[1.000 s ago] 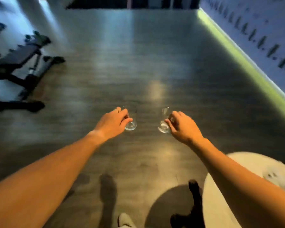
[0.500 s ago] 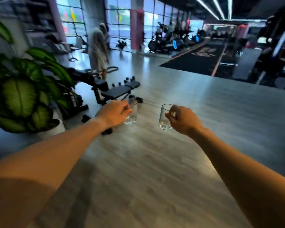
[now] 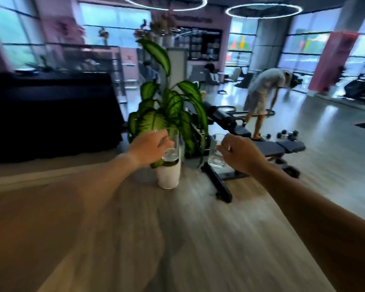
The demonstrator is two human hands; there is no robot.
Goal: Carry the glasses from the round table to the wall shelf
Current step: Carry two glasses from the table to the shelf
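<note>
1. Down near the bottom, two bare arms reach out over the wood floor; they are held apart, I think so the glasses do not bump.
2. A bit farther, the left hand is wrapped around the left glass; fingers pinch its side, so it stays up straight.
3. To the right, the right hand pinches the right glass from its side; both glasses are up in the air, not touching.
4. Just past them stands a plant in a white pot; right of it is a black bench.
5. Far off, a person bends over; no wall shelf shows clearly, so the walk is not done.
</note>
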